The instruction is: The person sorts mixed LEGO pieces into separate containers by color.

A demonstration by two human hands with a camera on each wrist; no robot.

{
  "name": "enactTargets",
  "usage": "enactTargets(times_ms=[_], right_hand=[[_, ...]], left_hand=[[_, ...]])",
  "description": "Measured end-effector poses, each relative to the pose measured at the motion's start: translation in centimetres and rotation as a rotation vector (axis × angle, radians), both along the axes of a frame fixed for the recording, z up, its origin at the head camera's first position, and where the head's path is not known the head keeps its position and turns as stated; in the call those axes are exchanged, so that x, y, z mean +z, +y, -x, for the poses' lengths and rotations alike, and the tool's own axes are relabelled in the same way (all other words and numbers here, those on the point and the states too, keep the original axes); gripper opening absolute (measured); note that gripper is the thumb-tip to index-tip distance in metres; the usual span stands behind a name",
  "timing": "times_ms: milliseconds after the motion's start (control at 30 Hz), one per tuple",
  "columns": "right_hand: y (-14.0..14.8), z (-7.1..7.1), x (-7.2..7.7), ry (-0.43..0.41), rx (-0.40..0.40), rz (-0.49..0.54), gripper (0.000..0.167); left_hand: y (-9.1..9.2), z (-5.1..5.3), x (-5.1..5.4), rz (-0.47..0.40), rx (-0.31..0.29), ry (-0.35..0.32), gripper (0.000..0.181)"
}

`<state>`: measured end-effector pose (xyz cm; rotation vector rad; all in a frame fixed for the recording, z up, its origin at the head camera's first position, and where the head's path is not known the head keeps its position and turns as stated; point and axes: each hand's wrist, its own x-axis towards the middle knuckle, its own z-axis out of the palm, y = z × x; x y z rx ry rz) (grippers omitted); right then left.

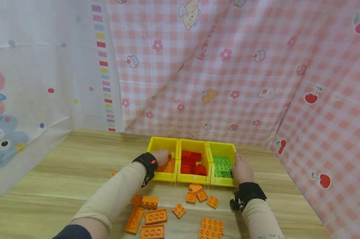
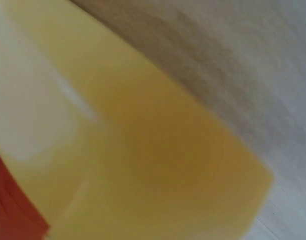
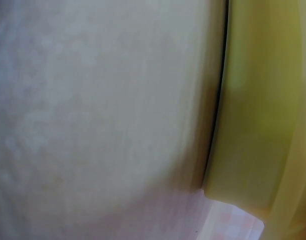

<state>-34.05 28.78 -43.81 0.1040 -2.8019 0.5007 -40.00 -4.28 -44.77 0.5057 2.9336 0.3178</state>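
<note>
Three joined yellow bins stand side by side in the head view. Orange bricks (image 1: 169, 165) lie in the left bin (image 1: 162, 178), red bricks (image 1: 188, 161) in the middle one (image 1: 193, 179), green bricks (image 1: 222, 166) in the right one (image 1: 222, 181). My left hand (image 1: 161, 156) reaches into the left bin above the orange bricks; its fingertips are mostly hidden. At the right bin's outer wall, my right hand (image 1: 243, 168) grips the side with its fingers over the rim. The left wrist view shows a blurred yellow wall (image 2: 158, 135), the right wrist view the yellow bin side (image 3: 253, 120).
Several loose orange bricks lie on the wooden table (image 1: 78, 176) in front of the bins, among them a long one (image 1: 134, 220) and a wide studded one (image 1: 211, 228). A pink checked curtain (image 1: 203, 76) hangs behind the bins.
</note>
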Motion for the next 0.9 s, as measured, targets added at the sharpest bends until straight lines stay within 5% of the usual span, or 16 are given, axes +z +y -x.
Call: enactTargets(times_ms=[67,167,200,333,400,500,633,767,900], right_hand=[[0.0,-0.1,-0.2,-0.002,0.005,0.002,0.054],[0.0,0.0,-0.6,0.011,0.020,0.001,0.054],[0.1,0.1,-0.7,0.018,0.025,-0.001,0.054],[0.4,0.5,-0.9,0.037,0.031,-0.010,0.053],[0.5,0.7,-0.8,0.028,0.029,-0.011,0.053],[0.4,0.7,-0.3,0.005,0.028,-0.008,0.054],[0.3,0.6,0.2,-0.016,0.022,-0.003,0.055],[0.4,0.5,-0.1,-0.040,0.014,-0.006,0.055],[0.3,0.4,-0.4,-0.050,0.005,-0.012,0.055]], left_hand=[[-0.2,0.0,-0.5,0.022,-0.011,0.020,0.029],[-0.2,-2.0,0.8,0.102,-0.016,0.118,0.025],[0.2,-3.7,2.2,0.159,0.001,0.143,0.022],[0.8,-8.7,4.5,0.392,-0.051,0.477,0.020],[1.4,-11.6,5.4,0.480,-0.086,0.584,0.027],[3.1,-15.8,6.4,0.523,-0.193,0.549,0.025],[6.0,-20.0,6.2,0.388,-0.488,0.482,0.011],[8.6,-22.3,4.1,0.268,-0.732,0.530,0.015],[10.4,-23.2,2.4,0.212,-0.793,0.480,0.009]])
